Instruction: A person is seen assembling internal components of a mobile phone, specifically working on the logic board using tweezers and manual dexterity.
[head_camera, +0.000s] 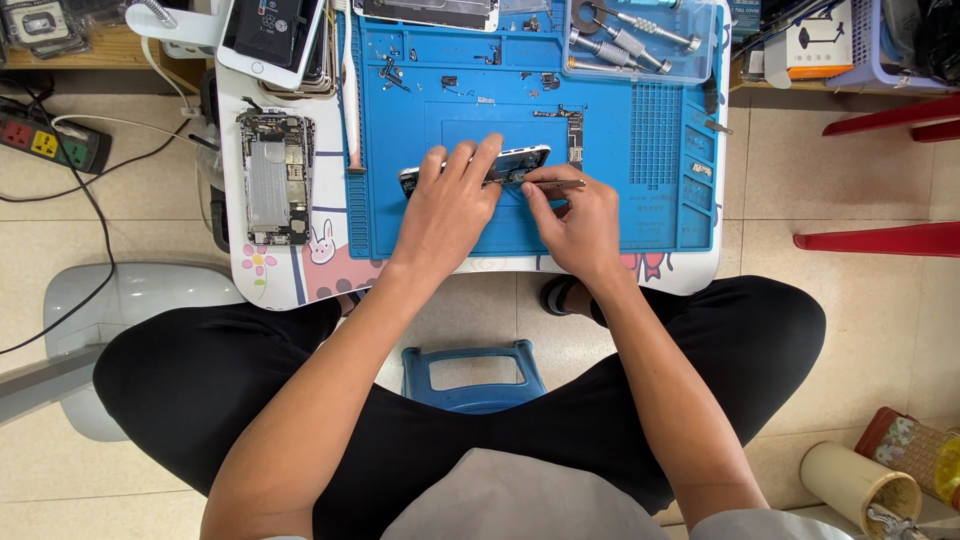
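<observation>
Two hands are joined over one opened phone, which lies near the middle of the blue repair mat, apparently so that loose parts stay on the mat. It is pinned flat under the fingers of the left hand — pressed down, not gripped — probably to stop it sliding. A thin metal tool is pinched in the closed right hand, just at the phone's 5 o'clock, its tip laid against the phone's edge. At 9 o'clock on the tabletop, another stripped phone is set aside; a clear tray of screwdrivers is kept at 1 o'clock.
</observation>
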